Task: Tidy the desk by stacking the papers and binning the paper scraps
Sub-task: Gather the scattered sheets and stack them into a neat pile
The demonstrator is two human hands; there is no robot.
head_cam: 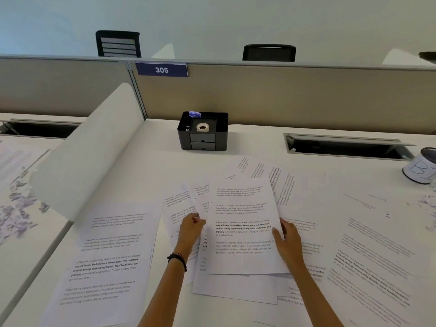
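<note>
Several printed white sheets lie spread over the white desk (pixel 151 166). In the middle, a loose stack of papers (pixel 243 230) is held between both hands. My left hand (pixel 191 228) pinches the stack's left edge with curled fingers. My right hand (pixel 286 239) grips the right edge, thumb on top of the top sheet. More single sheets lie to the left (pixel 111 256) and to the right (pixel 375 251). Paper scraps (pixel 427 201) lie at the far right edge near a white bin (pixel 422 169).
A black desk organiser (pixel 203 132) with a tape roll stands at the back centre. A curved white divider (pixel 94 147) separates the neighbouring desk, where more scraps (pixel 16 208) lie. A cable slot (pixel 344 147) opens at the back right. A beige partition marked 305 (pixel 161 70) closes the back.
</note>
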